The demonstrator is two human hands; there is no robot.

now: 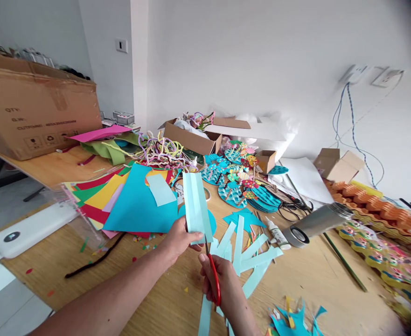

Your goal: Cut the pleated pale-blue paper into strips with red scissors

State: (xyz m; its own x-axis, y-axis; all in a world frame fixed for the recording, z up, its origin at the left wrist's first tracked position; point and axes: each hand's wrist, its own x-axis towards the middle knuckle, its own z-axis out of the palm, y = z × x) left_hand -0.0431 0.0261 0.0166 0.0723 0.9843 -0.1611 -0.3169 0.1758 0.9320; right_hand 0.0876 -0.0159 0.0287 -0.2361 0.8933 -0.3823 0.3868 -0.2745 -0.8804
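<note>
Gripping folded paper [196,205]; scissors [214,275] mostly hidden by right hand [222,284].

On the big cardboard box [37,109] at the table's [331,289] far left corner, faded print reads "QTY:", with blurred lines beneath it and small packing symbols along the bottom edge. Nothing else is legible.

Two bare forearms reach in from the bottom edge. The left hand [179,240] pinches, thumb on top — the right hand [222,280] is curled closed, knuckles up, just beside it.
</note>
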